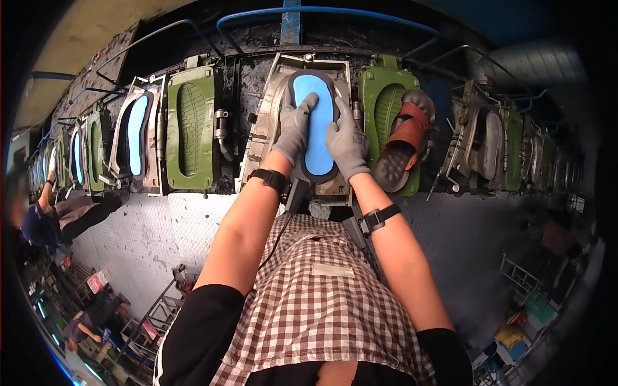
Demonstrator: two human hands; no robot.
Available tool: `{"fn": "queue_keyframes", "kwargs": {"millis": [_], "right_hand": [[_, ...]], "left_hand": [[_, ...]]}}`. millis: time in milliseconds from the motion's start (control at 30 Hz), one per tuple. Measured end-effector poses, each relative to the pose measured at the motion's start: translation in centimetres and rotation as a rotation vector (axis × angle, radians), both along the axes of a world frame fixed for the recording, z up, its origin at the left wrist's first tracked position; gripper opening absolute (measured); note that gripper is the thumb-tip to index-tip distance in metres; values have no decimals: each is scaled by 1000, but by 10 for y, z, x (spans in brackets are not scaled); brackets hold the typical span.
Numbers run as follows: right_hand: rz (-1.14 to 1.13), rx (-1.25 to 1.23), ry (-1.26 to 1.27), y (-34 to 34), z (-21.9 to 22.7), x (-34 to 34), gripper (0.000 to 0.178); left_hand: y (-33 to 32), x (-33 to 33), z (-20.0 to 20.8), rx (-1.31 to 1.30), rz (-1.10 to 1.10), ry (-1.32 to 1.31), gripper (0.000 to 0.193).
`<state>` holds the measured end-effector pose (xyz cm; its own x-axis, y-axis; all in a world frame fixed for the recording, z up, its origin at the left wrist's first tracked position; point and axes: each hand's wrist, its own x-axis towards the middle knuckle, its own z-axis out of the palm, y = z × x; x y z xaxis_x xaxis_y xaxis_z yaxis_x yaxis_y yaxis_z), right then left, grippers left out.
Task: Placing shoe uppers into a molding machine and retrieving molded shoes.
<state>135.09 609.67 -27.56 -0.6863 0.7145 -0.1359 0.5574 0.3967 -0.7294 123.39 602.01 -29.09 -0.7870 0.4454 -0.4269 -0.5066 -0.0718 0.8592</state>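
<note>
A blue insole [315,145] lies on a dark foot-shaped form in the open metal mould [261,122] in front of me. My left hand [295,127], in a grey glove, grips its left side, thumb on the blue face and fingers along the edge. On the opposite side my right hand [347,138], gloved too, grips the edge with its thumb bent and fingers pointing away from me. The undersides of my fingers are hidden. Right of the mould, a brown sandal [407,143] with a dark sole rests aslant on a green mould half [380,96].
Another green mould half [192,128] with a tread pattern stands left. Beyond it is a mould with a blue insole [137,135]. More moulds line the bench both ways. A blue rail [328,9] arches behind. A co-worker [48,215] stands far left; metal plate flooring [148,225] lies below.
</note>
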Motion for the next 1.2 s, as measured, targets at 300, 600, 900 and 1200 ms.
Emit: {"fn": "queue_keyframes", "kwargs": {"millis": [300,600,900,1200], "right_hand": [[83,-116,369,29,47,120,48],[-224,-90,323,126,22,252,78],[-868,-489,437,309,59,410,17],[-559,-540,570,441,67,447,28]], "left_hand": [[-30,117,33,-800,-252,1183,89],[155,178,64,-299,-645,-70,43],[328,365,65,-53,-700,-6,76],[463,379,-71,-13,-485,-101,50]]}}
